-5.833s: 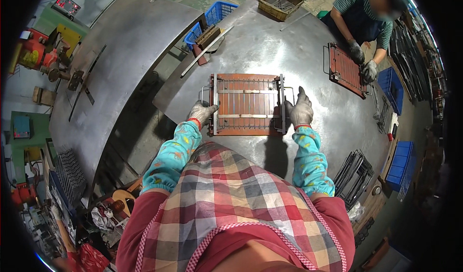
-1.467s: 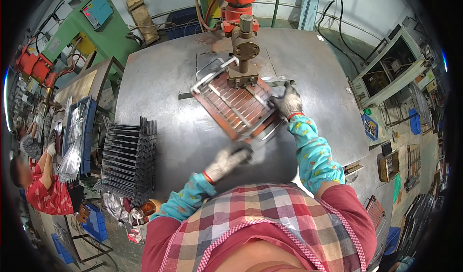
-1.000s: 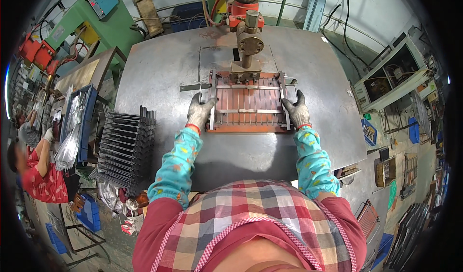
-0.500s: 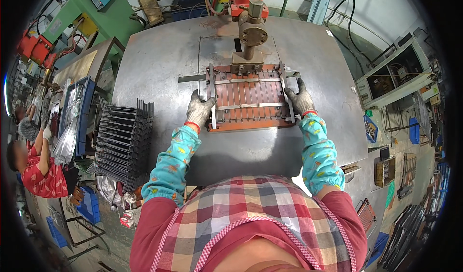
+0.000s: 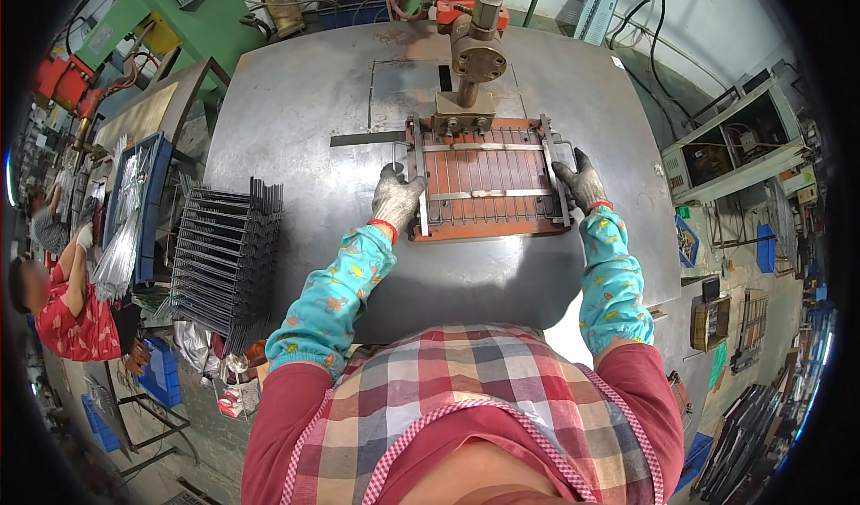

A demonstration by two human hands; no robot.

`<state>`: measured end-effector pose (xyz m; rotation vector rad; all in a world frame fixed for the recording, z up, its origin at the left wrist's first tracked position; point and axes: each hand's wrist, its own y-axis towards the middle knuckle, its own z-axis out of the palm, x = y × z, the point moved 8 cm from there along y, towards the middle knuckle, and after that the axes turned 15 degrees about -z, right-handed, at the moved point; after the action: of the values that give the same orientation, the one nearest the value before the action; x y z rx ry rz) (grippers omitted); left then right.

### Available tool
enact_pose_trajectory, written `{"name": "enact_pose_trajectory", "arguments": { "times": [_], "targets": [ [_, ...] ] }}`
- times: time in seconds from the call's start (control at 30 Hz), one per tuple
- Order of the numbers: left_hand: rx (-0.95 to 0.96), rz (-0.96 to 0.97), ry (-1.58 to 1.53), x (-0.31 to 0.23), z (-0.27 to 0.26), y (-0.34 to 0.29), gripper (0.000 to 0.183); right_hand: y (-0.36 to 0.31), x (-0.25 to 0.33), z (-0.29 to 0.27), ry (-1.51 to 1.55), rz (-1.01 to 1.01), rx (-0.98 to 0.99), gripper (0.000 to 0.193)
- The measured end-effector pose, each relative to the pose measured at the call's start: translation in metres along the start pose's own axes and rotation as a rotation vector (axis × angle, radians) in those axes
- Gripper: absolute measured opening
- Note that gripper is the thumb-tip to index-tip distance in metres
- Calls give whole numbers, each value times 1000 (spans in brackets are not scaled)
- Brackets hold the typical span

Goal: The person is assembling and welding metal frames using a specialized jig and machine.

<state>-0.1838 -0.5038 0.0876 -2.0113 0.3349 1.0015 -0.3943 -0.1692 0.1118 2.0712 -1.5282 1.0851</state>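
Note:
A flat reddish-brown jig (image 5: 493, 230) lies on the steel table, with thin parallel wires (image 5: 491, 172) running front to back across it. Two flat metal strips (image 5: 488, 193) cross over the wires, and upright metal bars edge both sides. My left hand (image 5: 396, 197), in a grey glove with dark fingertips, grips the jig's left edge near a wire handle. At the opposite edge my right hand (image 5: 582, 182), gloved alike, holds the right side. A brown metal press head (image 5: 464, 115) of a spot-welding type machine stands over the jig's far part.
The grey steel table (image 5: 296, 102) has slots around the machine head. Stacked wire racks (image 5: 219, 263) stand at its left, beside a blue bin (image 5: 148, 200) of metal rods. Further left sits a person in red (image 5: 81, 321). An open-fronted cabinet (image 5: 739, 142) is at the right.
Both hands have slid the jig to the right and slightly away from me, under the press head. My grip on its two sides looks the same.

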Motion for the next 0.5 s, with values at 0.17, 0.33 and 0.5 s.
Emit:
{"name": "enact_pose_trajectory", "arguments": {
  "times": [0.17,0.33,0.5],
  "targets": [
    [-18,9,-31,6,-2,5,61,0,10,2,-3,-72,-19,82],
    [-42,46,2,9,2,17,60,13,-14,0,-40,-136,-92,81],
    [-10,-15,-26,6,-3,6,59,6,0,3,-52,-81,-52,81]
  ]
}}
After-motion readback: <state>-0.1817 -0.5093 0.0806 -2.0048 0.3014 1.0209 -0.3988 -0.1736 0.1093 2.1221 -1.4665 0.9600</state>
